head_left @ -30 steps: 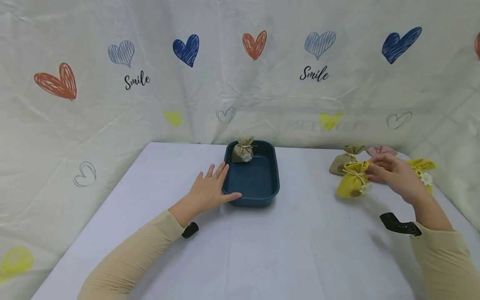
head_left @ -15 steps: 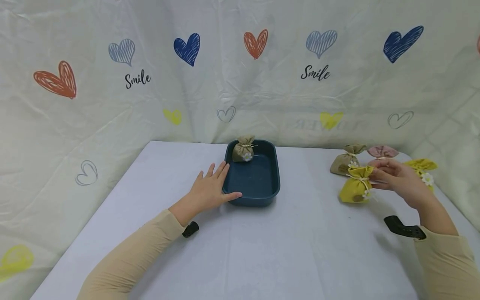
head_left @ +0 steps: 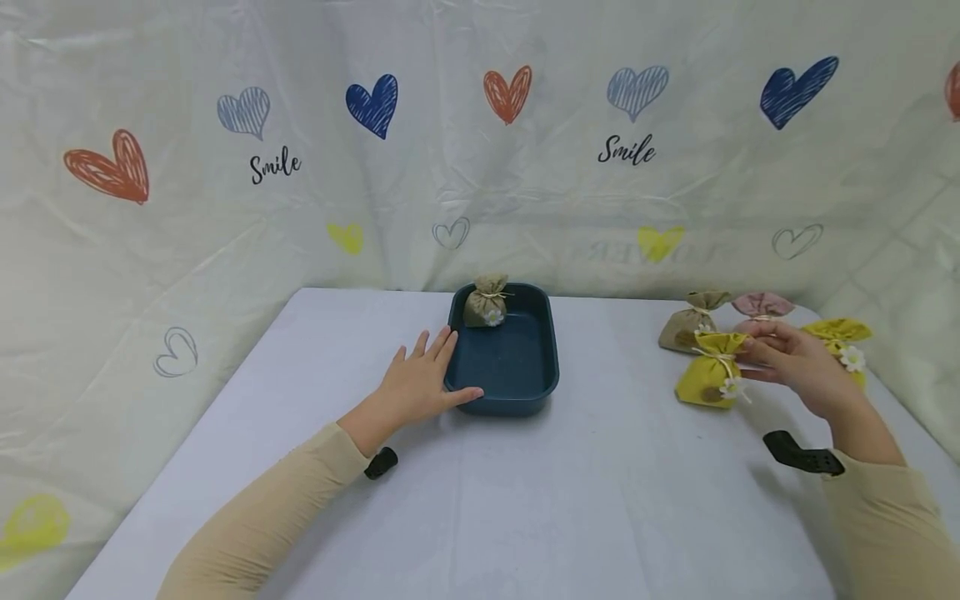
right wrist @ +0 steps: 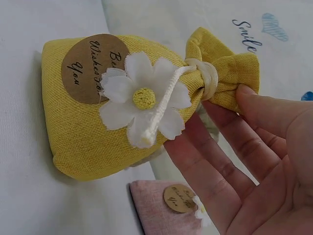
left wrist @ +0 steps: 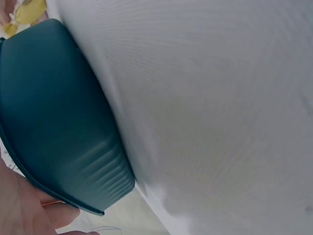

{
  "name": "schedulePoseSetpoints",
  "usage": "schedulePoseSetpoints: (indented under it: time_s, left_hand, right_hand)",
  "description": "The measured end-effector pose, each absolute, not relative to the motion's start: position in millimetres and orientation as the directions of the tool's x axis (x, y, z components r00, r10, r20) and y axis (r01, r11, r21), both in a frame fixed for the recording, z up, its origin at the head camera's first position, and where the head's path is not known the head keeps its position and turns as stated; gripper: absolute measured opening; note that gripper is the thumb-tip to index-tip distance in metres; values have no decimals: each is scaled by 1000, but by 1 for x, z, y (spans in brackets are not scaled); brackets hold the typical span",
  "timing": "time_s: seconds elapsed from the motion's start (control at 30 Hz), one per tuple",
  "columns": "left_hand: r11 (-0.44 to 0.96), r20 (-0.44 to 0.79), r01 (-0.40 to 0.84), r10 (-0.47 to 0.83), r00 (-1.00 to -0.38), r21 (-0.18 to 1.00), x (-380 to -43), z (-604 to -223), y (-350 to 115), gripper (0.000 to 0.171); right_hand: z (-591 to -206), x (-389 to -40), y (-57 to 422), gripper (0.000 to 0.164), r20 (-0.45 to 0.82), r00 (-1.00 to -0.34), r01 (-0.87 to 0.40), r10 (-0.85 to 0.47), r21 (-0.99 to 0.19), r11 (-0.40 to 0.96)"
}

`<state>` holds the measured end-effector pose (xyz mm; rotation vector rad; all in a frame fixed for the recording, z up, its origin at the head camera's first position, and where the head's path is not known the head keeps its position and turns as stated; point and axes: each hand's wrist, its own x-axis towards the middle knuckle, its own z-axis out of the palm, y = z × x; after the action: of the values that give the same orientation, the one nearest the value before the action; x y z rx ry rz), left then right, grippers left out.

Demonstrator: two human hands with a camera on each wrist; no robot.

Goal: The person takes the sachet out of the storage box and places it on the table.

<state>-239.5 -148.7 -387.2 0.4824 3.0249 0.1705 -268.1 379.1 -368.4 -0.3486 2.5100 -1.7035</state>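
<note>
A dark blue rectangular bin [head_left: 506,362] stands on the table with a beige drawstring sachet [head_left: 483,308] in its back left corner. My left hand [head_left: 416,379] rests against the bin's left rim, fingers spread and straight, thumb over the near edge. On the right, my right hand [head_left: 798,362] pinches the gathered top of a yellow sachet [head_left: 705,383] between thumb and fingers. This sachet stands at the table surface. In the right wrist view a white cloth flower [right wrist: 144,98] and a round brown label [right wrist: 88,68] show on its front.
Behind the right hand stand another beige sachet [head_left: 681,327], a pink sachet [head_left: 761,305] and a second yellow sachet [head_left: 840,329], partly hidden by the hand. A white cloth covers the table [head_left: 540,508]. A printed curtain [head_left: 555,192] hangs along the back edge.
My right hand has brought the yellow sachet slightly down and nearer, to the table surface, uncovering more of the pink one. The left hand and the bin have stayed put.
</note>
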Motion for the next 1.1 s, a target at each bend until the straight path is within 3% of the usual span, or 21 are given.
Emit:
schedulePoseSetpoints:
  time_s: [0.57,0.8,1.1]
  left_hand:
    - [944,-49,309,316,-948,117,-241,-389,-149,108]
    - [943,-45,312,319,-947,119,-242,-391,-149,107]
    - [944,-56,306,314,-948,122,-242,-389,-148,107]
  right_hand:
    - [-372,-273,375,7,65,-978,-134,-200,-927,351]
    - [-371,-272,371,18,84,-984,-143,-156,-895,421]
    - [-371,-274,370,22,85,-986,-139,-145,-899,416]
